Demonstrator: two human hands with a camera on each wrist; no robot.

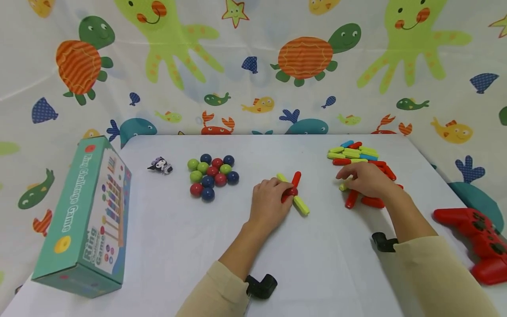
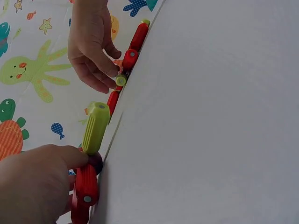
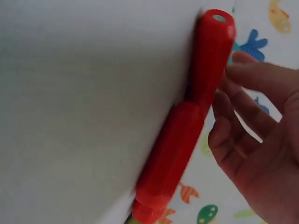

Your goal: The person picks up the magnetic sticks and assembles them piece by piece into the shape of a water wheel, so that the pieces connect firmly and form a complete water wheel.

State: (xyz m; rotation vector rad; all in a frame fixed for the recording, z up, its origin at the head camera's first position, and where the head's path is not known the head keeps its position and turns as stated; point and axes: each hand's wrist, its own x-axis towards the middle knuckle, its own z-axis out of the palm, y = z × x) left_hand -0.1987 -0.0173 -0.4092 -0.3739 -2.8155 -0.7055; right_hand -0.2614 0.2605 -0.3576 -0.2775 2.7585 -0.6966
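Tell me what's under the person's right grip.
From the head view, the end of a yellow-green stick and parts of red sticks show past the right grip. Whatever lies directly beneath is covered, so I can't count those pieces.

Red ball (image 1: 293,191), mid-frame, with red rods (image 1: 296,178) and lime-green rods (image 1: 302,206) radiating around it; mixed-colour rods (image 1: 351,153) clustered right of centre.

A play area, in what building cannot be told, is suggested by the sea-animal cloth (image 1: 253,39) hung behind a white table (image 1: 166,246) set with a game box (image 1: 77,198) and red controller (image 1: 477,237).
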